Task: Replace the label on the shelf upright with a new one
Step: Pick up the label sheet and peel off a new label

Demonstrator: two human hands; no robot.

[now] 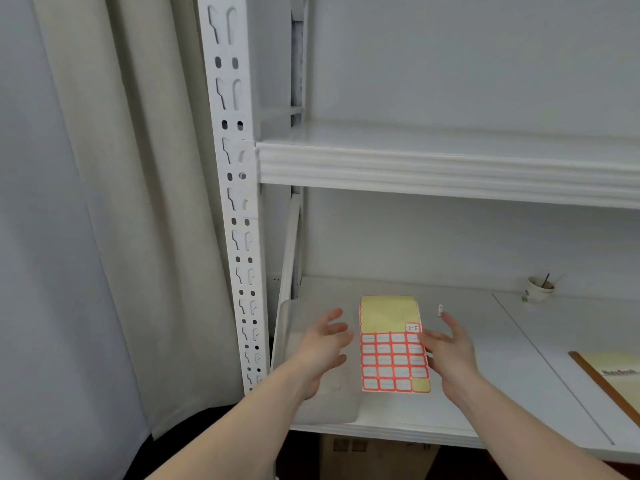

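Note:
The white perforated shelf upright (pixel 235 188) rises at the left of the rack. A sheet of red-bordered labels (pixel 393 344) lies on the lower shelf (pixel 502 358); its top rows are peeled to yellow backing, and one label marked "2-5" (pixel 412 328) remains at the right. My left hand (pixel 325 344) hovers left of the sheet with fingers spread and nothing in it. My right hand (pixel 450 348) is at the sheet's right edge, fingers apart. A tiny white-and-red scrap (pixel 440 310) sits at one raised fingertip.
A clear plastic tray (pixel 311 403) lies under my left hand. At the back right stands a paper cup (pixel 538 289) with a stick in it. A notebook (pixel 620 375) lies far right. The upper shelf (pixel 450 168) juts out overhead. A curtain (pixel 104 202) hangs on the left.

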